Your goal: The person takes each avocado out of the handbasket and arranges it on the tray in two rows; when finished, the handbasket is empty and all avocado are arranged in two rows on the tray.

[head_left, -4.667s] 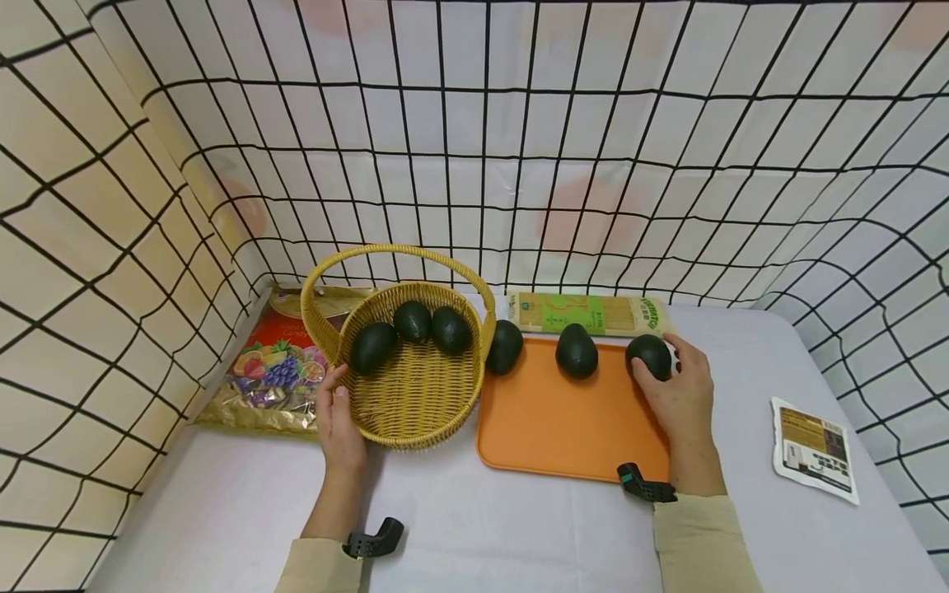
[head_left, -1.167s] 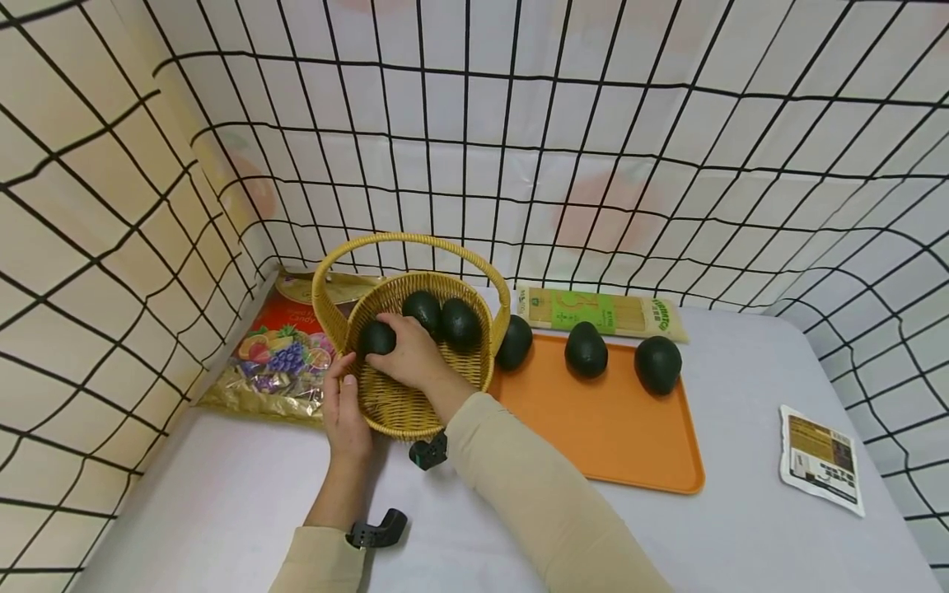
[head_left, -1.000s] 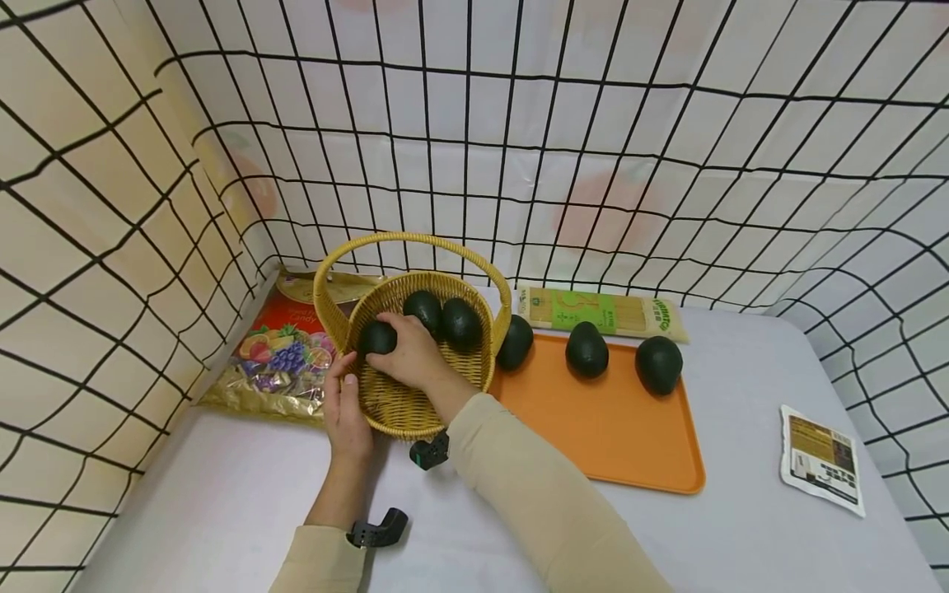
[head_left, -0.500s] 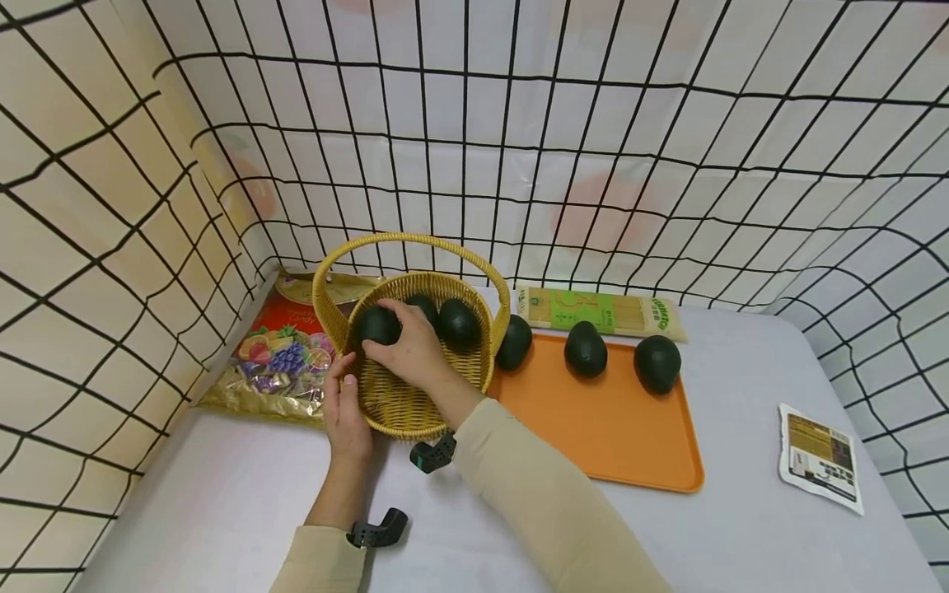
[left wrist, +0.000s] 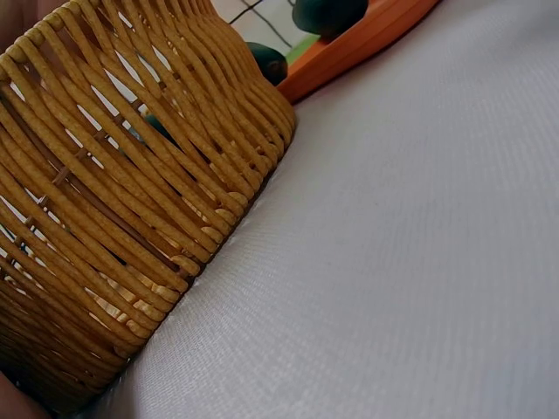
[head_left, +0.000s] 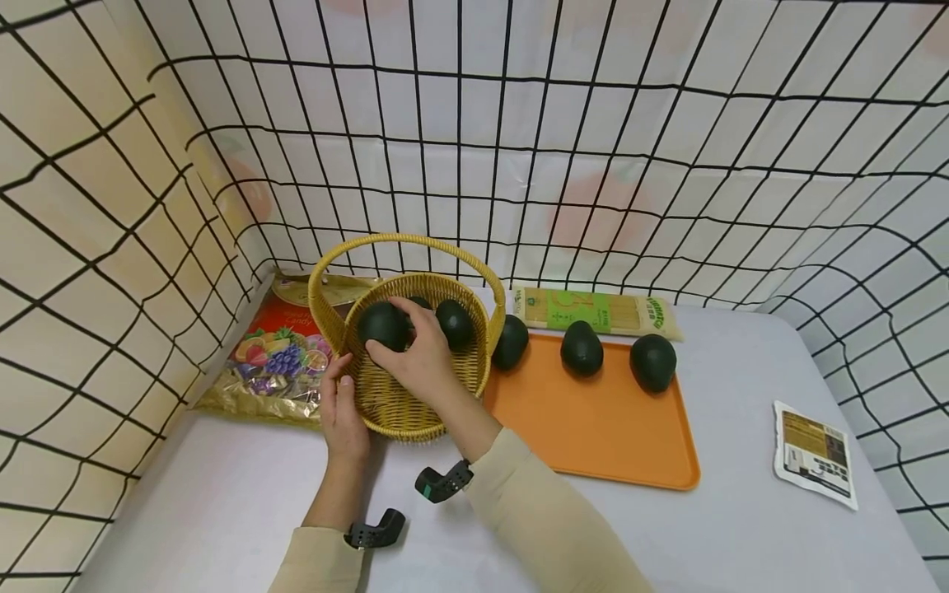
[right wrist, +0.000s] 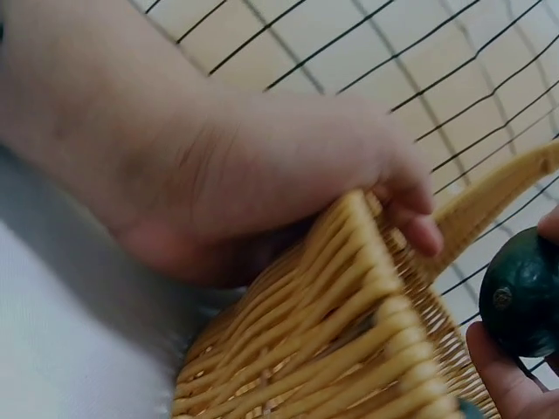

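Observation:
My right hand (head_left: 426,354) pinches a dark green avocado (head_left: 383,327) between thumb and fingers, over the left part of a yellow wicker basket (head_left: 393,416). In the right wrist view the held avocado (right wrist: 521,292) shows its stem end, beyond the basket's rim. Two more avocados lie at the back of the basket; one (head_left: 454,323) is in plain sight, the other is partly hidden behind my right hand. My left hand (head_left: 346,420) holds the basket's left front side, its fingertips hooked over the rim. The basket's woven wall (left wrist: 148,175) fills much of the left wrist view.
An orange tray (head_left: 593,428) right of the basket bears three avocados along its back edge, among them one (head_left: 582,348) at the middle. Behind it lies a noodle packet (head_left: 593,312). A candy bag (head_left: 274,362) is at left, a white pouch (head_left: 814,455) at right. Black netting (head_left: 578,148) surrounds the table.
My right hand went from the avocado at the tray's right end, which now lies there released, into the basket. It has gripped the basket's left avocado and raised it slightly. The left hand stays.

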`<state>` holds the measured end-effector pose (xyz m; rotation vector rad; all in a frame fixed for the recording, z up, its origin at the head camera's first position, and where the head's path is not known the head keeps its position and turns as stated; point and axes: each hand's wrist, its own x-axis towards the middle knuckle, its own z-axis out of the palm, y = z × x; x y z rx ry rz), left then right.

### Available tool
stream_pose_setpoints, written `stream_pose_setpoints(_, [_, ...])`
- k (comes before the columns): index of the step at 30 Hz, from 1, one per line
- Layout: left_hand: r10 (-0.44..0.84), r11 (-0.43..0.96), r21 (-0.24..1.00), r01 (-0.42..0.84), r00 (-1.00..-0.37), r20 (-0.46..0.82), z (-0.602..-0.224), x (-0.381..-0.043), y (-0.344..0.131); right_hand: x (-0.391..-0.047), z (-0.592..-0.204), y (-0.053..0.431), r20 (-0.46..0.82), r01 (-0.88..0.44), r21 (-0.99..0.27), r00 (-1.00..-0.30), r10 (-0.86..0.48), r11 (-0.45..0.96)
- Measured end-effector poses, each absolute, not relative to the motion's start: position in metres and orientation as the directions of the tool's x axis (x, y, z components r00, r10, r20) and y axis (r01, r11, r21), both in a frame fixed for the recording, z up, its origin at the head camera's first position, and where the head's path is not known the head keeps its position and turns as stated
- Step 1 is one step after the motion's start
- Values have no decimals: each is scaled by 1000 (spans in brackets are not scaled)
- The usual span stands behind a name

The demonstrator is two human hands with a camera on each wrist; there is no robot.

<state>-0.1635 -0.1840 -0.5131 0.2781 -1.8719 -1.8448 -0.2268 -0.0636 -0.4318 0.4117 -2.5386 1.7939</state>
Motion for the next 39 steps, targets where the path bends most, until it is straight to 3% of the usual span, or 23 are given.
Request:
stream_pose_setpoints(15, [-479, 40, 975, 219, -852, 211, -514, -164, -184, -199, -404, -30, 253, -303, -919, -944, -214, 251])
stream_pose_setpoints(32, [-477, 41, 976, 215, -854, 208, -515, -164, -184, -159, -403, 12, 210, -253, -954, -947, -244, 161])
stream_pose_setpoints(39, [-485, 35, 971, 238, -845, 225, -515, -164, -184, -154, -408, 35, 168, -214, -955, -961, -221, 207])
